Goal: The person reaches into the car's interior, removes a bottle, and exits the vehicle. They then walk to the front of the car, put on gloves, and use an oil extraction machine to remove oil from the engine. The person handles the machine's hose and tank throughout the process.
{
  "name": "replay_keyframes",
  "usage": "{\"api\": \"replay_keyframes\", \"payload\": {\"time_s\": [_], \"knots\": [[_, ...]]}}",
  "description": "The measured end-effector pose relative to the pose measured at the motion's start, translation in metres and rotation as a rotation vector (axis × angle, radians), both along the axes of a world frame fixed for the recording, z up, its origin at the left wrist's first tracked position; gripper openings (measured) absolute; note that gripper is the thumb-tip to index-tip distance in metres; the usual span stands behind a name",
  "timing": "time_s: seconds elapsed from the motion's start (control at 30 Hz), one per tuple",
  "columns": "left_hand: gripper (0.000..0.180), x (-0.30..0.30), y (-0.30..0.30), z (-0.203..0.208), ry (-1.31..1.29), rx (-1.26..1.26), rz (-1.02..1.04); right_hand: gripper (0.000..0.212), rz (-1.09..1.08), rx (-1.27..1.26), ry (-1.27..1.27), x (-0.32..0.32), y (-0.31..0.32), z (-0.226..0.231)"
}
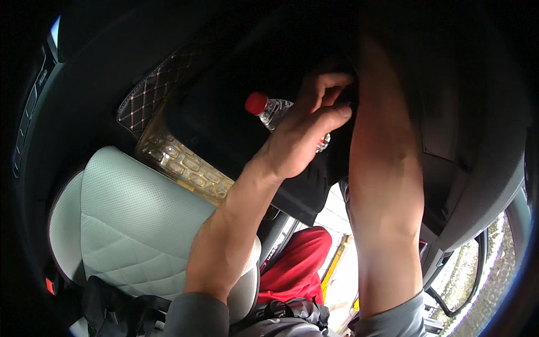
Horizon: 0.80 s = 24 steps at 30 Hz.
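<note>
My left hand (pixel 306 126) reaches into the dark footwell of a car. Its fingers are bent, with a gap between thumb and forefinger and nothing visible in it. Behind this hand lies a clear plastic bottle (pixel 275 113) with a red cap (pixel 256 103); the hand covers its middle, and I cannot tell whether they touch. My right forearm (pixel 387 185) stretches up past the left fingertips into deep shadow beside a dark panel (pixel 441 123). The right hand itself is lost in that darkness, so its grip is hidden.
A pale quilted car seat (pixel 140 219) stands at the left, beside a yellowish patterned floor strip (pixel 191 168) and a black stitched mat (pixel 154 92). Red trousers (pixel 297 264) show below, near the door sill (pixel 281 241). The open door's edge curves at the right.
</note>
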<state>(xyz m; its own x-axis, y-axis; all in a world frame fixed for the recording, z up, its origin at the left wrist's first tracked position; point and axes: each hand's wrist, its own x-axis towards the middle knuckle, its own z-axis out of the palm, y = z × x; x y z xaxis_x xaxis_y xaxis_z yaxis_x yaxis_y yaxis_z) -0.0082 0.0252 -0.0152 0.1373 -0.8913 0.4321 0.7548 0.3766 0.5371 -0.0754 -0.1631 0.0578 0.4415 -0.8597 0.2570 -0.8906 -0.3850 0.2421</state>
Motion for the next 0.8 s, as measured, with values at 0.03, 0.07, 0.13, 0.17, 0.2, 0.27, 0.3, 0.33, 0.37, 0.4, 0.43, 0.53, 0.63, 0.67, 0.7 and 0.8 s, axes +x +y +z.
{"api": "replay_keyframes", "payload": {"time_s": [0.03,0.07,0.13,0.17,0.2,0.27,0.3,0.33,0.37,0.4,0.43,0.53,0.63,0.67,0.7,0.8], "knots": [[0.061,0.001,0.0,0.001,0.021,0.017,-0.029,0.046,0.002,0.003,-0.01,0.001,0.0,-0.001],[0.062,0.001,0.0,0.001,0.03,0.038,-0.052,0.046,0.006,0.009,-0.018,0.001,0.002,-0.002],[0.064,0.002,0.001,0.003,0.044,0.075,-0.068,0.047,0.011,0.024,-0.035,0.001,0.005,-0.004],[0.064,0.003,0.001,0.004,0.048,0.09,-0.07,0.047,0.013,0.03,-0.046,0.001,0.007,-0.005],[0.065,0.002,0.002,0.005,0.05,0.123,-0.086,0.047,0.011,0.039,-0.058,0.002,0.008,-0.005],[0.066,0.002,0.002,0.005,0.083,0.075,-0.064,0.047,0.02,0.045,-0.091,0.003,0.01,-0.004],[0.066,0.001,0.002,0.004,0.092,0.061,-0.05,0.047,0.029,0.05,-0.115,0.004,0.012,-0.002],[0.066,0.001,0.003,0.004,0.109,0.042,-0.031,0.047,0.035,0.057,-0.147,0.004,0.016,0.001],[0.065,0.0,0.003,0.004,0.124,0.072,-0.03,0.047,0.043,0.065,-0.176,0.003,0.021,0.006],[0.065,0.0,0.003,0.004,0.146,0.081,-0.031,0.047,0.052,0.075,-0.215,0.002,0.028,0.011],[0.064,0.0,0.002,0.004,0.17,0.086,-0.031,0.047,0.015,0.04,-0.219,0.0,0.037,0.016],[0.066,0.002,-0.001,0.006,0.202,0.03,-0.06,0.047,0.127,0.193,-0.456,-0.014,0.081,0.032],[0.07,0.007,-0.003,0.007,0.227,-0.024,-0.12,0.047,0.375,0.278,-0.524,-0.043,0.14,0.039],[0.07,0.007,-0.003,0.007,0.223,-0.03,-0.13,0.04,0.474,0.125,-0.496,-0.055,0.161,0.034],[0.071,0.007,-0.003,0.007,0.238,-0.016,-0.123,0.038,0.473,0.008,-0.539,-0.069,0.18,0.025],[0.07,0.002,-0.003,0.007,0.249,-0.015,-0.094,0.043,0.064,-0.122,-0.565,-0.129,0.26,-0.001]]}}
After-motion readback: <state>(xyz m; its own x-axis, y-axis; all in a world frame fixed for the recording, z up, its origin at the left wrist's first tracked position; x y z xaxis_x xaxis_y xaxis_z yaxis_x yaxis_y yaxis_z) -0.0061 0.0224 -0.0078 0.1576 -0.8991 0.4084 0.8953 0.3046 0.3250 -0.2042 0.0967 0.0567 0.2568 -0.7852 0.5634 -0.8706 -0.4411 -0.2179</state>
